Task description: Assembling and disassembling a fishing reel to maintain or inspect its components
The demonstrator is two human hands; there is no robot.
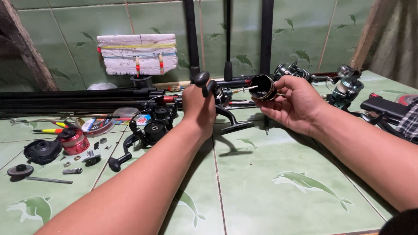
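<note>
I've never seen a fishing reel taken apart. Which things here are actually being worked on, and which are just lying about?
In hand:
left hand gripping reel body
right hand holding black spool

Lying about:
second black reel
red spool
small loose parts
rods
foam line winders

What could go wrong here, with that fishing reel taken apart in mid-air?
The spool sits only in the right hand, off its shaft, so it could slip onto the hard tile floor. The left hand holds the reel body above that floor too. The small loose parts lying at the left could easily scatter or get lost.

Round blue-labelled line spool (98,124), left
</note>
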